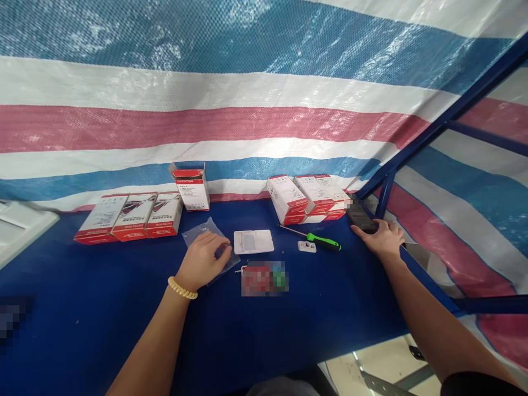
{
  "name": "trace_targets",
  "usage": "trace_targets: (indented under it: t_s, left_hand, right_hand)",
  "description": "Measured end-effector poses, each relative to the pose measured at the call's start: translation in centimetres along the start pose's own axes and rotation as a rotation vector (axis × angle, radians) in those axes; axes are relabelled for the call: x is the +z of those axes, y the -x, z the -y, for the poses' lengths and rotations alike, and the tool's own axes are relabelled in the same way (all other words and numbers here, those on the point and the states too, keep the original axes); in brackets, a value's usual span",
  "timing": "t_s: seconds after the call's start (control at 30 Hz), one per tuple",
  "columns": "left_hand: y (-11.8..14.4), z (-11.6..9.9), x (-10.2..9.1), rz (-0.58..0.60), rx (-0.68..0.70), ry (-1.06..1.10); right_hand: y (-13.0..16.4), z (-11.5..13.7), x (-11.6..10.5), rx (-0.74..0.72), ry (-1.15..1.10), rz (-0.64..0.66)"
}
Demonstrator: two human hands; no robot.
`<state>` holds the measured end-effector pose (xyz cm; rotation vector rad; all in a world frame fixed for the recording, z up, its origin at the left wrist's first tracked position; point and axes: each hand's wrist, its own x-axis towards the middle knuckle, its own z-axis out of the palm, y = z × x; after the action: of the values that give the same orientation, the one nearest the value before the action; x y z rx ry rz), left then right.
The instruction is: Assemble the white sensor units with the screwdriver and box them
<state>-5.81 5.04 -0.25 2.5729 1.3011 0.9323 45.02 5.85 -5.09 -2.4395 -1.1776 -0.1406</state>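
Two hands rest on the blue tabletop [103, 308]. The left hand [203, 258] lies palm down on a clear plastic bag [197, 231], fingers curled loosely over it and holding nothing I can make out; its wrist carries a yellow coil band [182, 288]. The bag lies flat, its long axis running from far left toward near right. Just right of that hand's fingertips lies a white rectangular plate [253, 241], flat, long side running left to right. The right hand [381, 237] lies flat and open at the right edge, fingertips touching a dark phone [360, 215] whose long axis points away from the person and a little left.

Between the hands lies a green-handled screwdriver [317, 237], handle to the right, shaft pointing far left, with a small white part [307, 246] just beside it. A blurred red and green item [264, 278] sits near the plate. Three red-and-white boxes [130, 217] lie in a row at the far left, one open box [190, 188] stands upright beside them, and more boxes [307, 197] are stacked to the right. A blue, white and red striped tarpaulin [247, 110] walls the space, held by a blue metal frame [445, 118] on the right.
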Motion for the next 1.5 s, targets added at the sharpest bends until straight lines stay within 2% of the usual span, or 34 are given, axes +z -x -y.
trace_targets:
  t_s: [0.33, 0.5, 0.87, 1.13, 1.3, 1.5]
  left_hand:
    - [0.0, 0.0, 0.0, -0.004, 0.013, 0.011]
    - [0.0, 0.0, 0.1, 0.000, 0.004, 0.015]
    - [0.0, -0.1, 0.1, 0.011, -0.003, 0.019]
    - [0.0, 0.0, 0.0, 0.012, -0.004, 0.007]
    - [-0.1, 0.1, -0.1, 0.000, -0.003, -0.020]
    - [-0.1, 0.0, -0.5, -0.031, -0.010, -0.013]
  right_hand:
    - [-0.1, -1.2, 1.2, -0.240, -0.019, -0.122]
    - [-0.4, -1.5, 1.4, -0.248, -0.025, -0.115]
    - [-0.5, -1.2, 1.1, -0.170, -0.032, -0.022]
    - [-0.4, -1.6, 1.6, -0.309, -0.046, -0.150]
    - [-0.5, -1.7, 1.8, -0.350, -0.050, -0.142]
    - [-0.5, -1.4, 1.6, -0.329, -0.056, -0.107]
